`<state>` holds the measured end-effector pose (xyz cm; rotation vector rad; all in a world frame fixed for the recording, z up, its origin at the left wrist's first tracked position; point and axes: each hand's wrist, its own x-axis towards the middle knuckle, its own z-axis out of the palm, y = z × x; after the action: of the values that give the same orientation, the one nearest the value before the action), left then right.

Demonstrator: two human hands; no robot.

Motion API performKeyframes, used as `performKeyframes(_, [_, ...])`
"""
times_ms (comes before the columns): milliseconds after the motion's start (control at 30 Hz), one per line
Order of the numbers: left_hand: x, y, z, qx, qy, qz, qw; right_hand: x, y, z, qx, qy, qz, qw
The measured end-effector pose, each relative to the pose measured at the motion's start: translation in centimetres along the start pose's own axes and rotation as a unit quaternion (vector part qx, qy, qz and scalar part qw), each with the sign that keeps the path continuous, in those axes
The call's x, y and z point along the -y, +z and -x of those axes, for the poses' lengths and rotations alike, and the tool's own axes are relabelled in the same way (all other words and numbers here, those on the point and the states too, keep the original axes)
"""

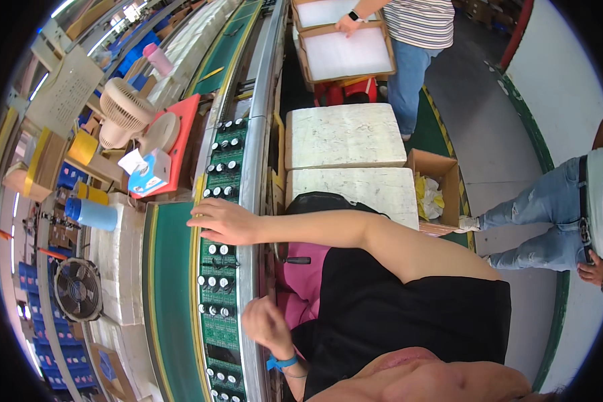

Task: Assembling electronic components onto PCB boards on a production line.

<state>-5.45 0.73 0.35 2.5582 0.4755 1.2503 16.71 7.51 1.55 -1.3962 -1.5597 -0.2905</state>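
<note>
Green belt [171, 268] runs across person's front, metal rail [252, 167] on near side. Between them, row of circuit boards [219, 329], long axis parallel to both. Right hand [226, 222] nearer, over row, fingers loosely spread, nothing visibly gripped. Left hand [264, 325] by rail, half-curled (blurred; cannot tell if holding anything), boards just beyond. White-topped round parts [213, 282] on boards, mostly in threes.
</note>
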Motion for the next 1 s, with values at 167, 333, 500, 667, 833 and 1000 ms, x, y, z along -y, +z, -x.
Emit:
performKeyframes(167, [3.8, -2.1, 1.9, -0.098, -0.07, -0.17, 0.978, -1.2, -4.4, 4.2, -0.177, 0.043, 0.038, 0.982])
performKeyframes(333, [4.7, -2.0, 2.8, -0.124, -0.112, -0.256, 0.952, -3.2, -4.3, 4.3, -0.204, 0.083, 0.076, 0.972])
performKeyframes(500, [4.8, -2.3, 3.4, -0.134, -0.171, -0.289, 0.932, -4.3, -0.8, 4.8, -0.16, 0.066, 0.044, 0.984])
performKeyframes(667, [4.5, -1.7, 3.1, -0.098, -0.187, -0.336, 0.918, -5.5, 0.2, 6.6, -0.135, 0.104, 0.037, 0.985])
performKeyframes(833, [4.1, -1.9, 2.6, -0.065, -0.187, -0.359, 0.912, -5.3, -0.4, 6.1, -0.084, 0.111, 0.005, 0.99])
performKeyframes(1000, [3.7, -1.8, 2.3, -0.068, -0.248, -0.322, 0.911, -5.5, -0.4, 5.7, -0.087, 0.112, 0.016, 0.99])
